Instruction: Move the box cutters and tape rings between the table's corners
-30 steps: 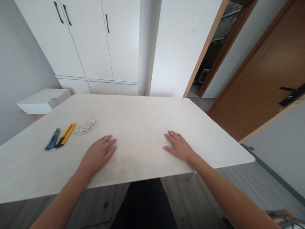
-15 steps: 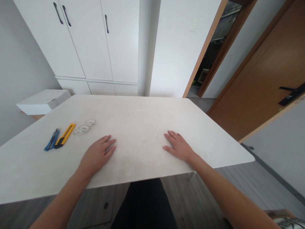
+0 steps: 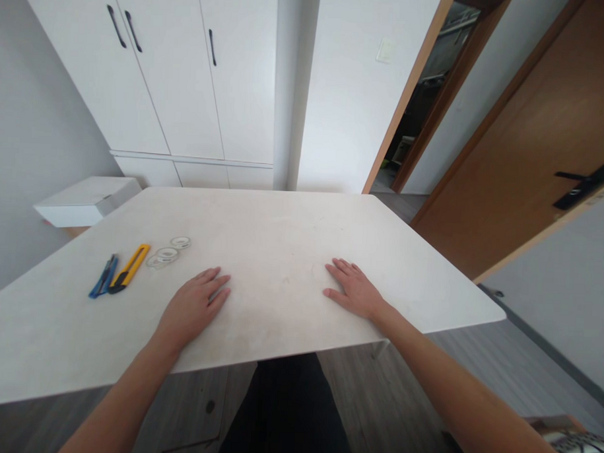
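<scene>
White, round-cornered tabletop (image 3: pixel 276 235), cropped leftward, lay beneath bare left hand (image 3: pixel 193 305) and right hand (image 3: pixel 352 288), spread, seemingly empty, palms hidden.

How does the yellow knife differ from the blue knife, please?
The yellow knife has a black end, while the blue knife has dark parts along its body. The yellow knife looks longer than the blue knife. The yellow knife lies nearer to the left hand; the blue knife lies farther out. Both lie on the white table.
</scene>
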A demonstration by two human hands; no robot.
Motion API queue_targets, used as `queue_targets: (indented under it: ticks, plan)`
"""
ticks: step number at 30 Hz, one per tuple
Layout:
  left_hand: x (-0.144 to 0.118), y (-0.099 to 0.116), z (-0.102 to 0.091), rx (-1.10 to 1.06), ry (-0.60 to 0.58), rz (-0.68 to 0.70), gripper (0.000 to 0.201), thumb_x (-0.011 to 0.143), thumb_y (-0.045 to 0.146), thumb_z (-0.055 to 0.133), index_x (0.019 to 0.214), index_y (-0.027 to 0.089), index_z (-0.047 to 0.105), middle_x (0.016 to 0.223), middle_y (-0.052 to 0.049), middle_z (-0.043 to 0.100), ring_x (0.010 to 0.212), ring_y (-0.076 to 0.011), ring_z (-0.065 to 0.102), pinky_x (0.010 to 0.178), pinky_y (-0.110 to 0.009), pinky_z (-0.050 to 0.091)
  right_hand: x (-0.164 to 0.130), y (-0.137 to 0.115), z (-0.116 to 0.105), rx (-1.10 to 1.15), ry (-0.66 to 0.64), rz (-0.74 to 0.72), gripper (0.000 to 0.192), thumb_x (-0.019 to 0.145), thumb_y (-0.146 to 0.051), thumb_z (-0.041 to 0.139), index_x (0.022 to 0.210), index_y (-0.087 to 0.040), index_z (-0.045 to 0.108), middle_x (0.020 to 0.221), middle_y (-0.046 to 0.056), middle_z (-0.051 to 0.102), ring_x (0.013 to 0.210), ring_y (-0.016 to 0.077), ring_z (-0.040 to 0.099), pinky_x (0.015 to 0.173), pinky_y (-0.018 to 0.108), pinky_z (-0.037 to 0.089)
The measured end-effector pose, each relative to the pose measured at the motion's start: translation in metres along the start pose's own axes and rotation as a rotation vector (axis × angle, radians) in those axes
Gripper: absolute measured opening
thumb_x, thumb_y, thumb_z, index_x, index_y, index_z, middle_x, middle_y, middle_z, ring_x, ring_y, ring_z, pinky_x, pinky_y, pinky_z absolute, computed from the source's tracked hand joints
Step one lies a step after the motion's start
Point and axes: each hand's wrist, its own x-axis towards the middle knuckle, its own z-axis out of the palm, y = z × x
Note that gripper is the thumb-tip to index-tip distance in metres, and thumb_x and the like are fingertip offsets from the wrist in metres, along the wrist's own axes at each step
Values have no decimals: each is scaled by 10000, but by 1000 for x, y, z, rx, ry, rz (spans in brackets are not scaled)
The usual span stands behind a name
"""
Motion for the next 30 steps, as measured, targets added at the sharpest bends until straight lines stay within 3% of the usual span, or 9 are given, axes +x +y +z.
queue_targets:
  ticks: [22,26,30]
  plan:
    - [1,5,-4,18,-29,-27,506,969,504,408,1240,191,699,1393,-124,612,1309,-276,555,1146,-449,412,-1,3,3,20,19,-9,796,945,-715,366,1543,-191,417,1611,148,337,1496,305,284,1218,508,215]
    - [1,11,-7,38,-32,-29,483,979,462,404,1241,181,697,1385,-134,615,1299,-274,559,1133,-437,421,8,-2,-1,17,49,36,689,958,-624,428,1463,-165,520,1547,161,445,1435,315,396,1185,496,295]
    - [1,17,-11,35,-39,-41,457,983,413,417,1255,165,687,1387,-157,607,1299,-287,555,1125,-450,420,42,-29,-13,78,51,15,434,983,-441,444,1245,-189,680,1315,141,651,1216,285,605,1061,430,454]
